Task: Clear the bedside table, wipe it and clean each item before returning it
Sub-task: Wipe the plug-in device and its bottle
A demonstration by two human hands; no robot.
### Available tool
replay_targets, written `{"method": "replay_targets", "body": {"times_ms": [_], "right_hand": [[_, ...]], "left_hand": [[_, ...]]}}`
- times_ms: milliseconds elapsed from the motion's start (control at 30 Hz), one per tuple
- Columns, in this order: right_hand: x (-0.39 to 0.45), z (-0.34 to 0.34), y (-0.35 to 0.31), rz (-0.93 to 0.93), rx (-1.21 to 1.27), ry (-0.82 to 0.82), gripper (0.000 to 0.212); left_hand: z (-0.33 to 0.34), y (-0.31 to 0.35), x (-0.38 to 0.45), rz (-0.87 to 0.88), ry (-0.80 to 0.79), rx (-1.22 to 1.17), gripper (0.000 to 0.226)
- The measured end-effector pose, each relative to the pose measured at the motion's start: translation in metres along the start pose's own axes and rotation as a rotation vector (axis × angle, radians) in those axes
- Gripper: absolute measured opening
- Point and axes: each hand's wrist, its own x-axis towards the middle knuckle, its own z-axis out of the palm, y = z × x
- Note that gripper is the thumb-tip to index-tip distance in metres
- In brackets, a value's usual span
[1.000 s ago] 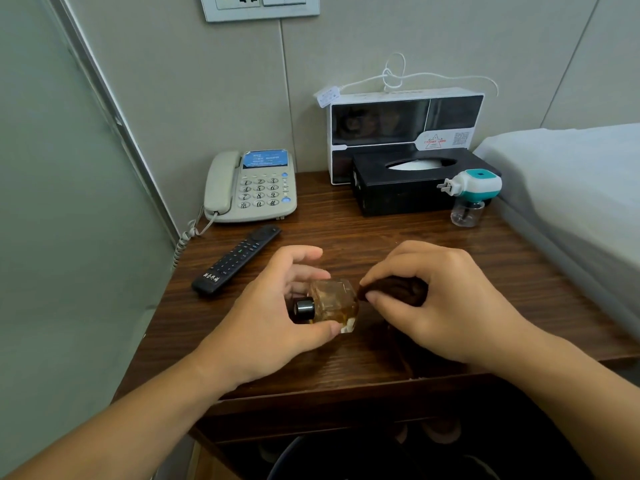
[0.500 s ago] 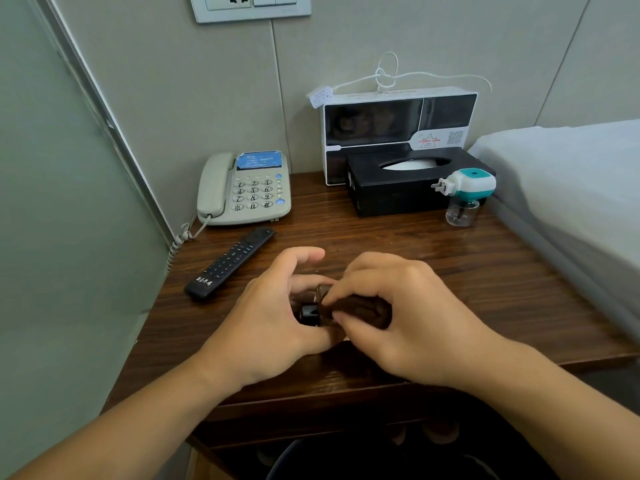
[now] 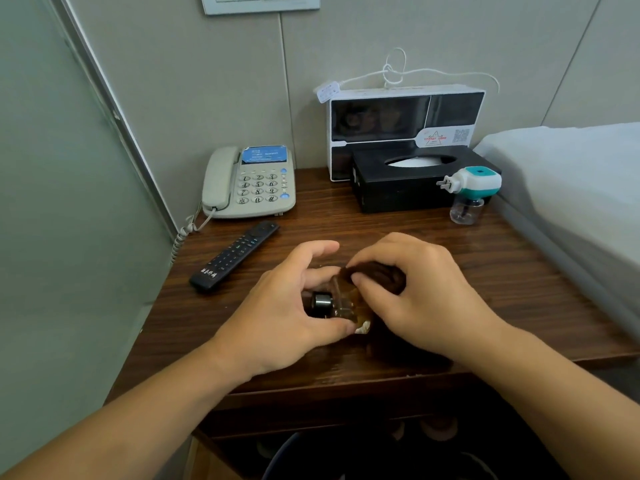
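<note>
White bed (image 3: 571,174) at right, wall socket panel (image 3: 259,3), grey wall panels (image 3: 173,81)

Small amber glass bottle (image 3: 344,299), black cap leftward, on side; dark brown cloth (image 3: 381,277) against it

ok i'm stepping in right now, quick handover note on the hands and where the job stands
Left hand grips a small glass bottle with a dark cap, held over the bedside table.
Right hand presses a dark cloth against the bottle.
On the table: telephone, remote, black tissue box, white box behind it, plug-in vaporiser.
Done: the bottle is mid-wipe.
Left: set the bottle down; which other items are already clean, I cannot tell.
</note>
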Motion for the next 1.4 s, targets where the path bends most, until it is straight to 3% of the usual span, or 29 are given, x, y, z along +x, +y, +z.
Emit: {"method": "replay_targets", "body": {"times_ms": [233,433,600,900,1067,1233,1400], "right_hand": [[-0.017,-0.008,-0.003,-0.052,0.015,-0.029,0.023],[-0.022,-0.007,-0.002,-0.041,0.028,-0.020,0.025],[-0.023,-0.009,0.000,-0.055,0.047,-0.096,0.024],[-0.023,-0.001,-0.004,-0.034,0.111,-0.093,0.021],[-0.019,-0.007,-0.002,0.059,0.117,0.022,0.018],[-0.018,-0.005,-0.003,0.094,0.124,-0.001,0.021],[-0.016,-0.004,-0.003,0.127,0.128,0.033,0.021]], "left_hand": [[0.000,0.004,-0.007,0.143,0.010,0.229,0.097],[0.002,-0.001,-0.010,0.135,0.034,0.067,0.086],[0.002,-0.010,-0.005,0.010,0.081,-0.082,0.082],[-0.007,-0.017,0.002,0.017,0.019,0.009,0.081],[-0.007,-0.020,-0.001,0.025,-0.001,-0.094,0.079],[-0.005,-0.020,-0.003,0.030,-0.014,-0.161,0.076],[-0.012,-0.015,-0.004,0.028,0.001,-0.050,0.068]]}}
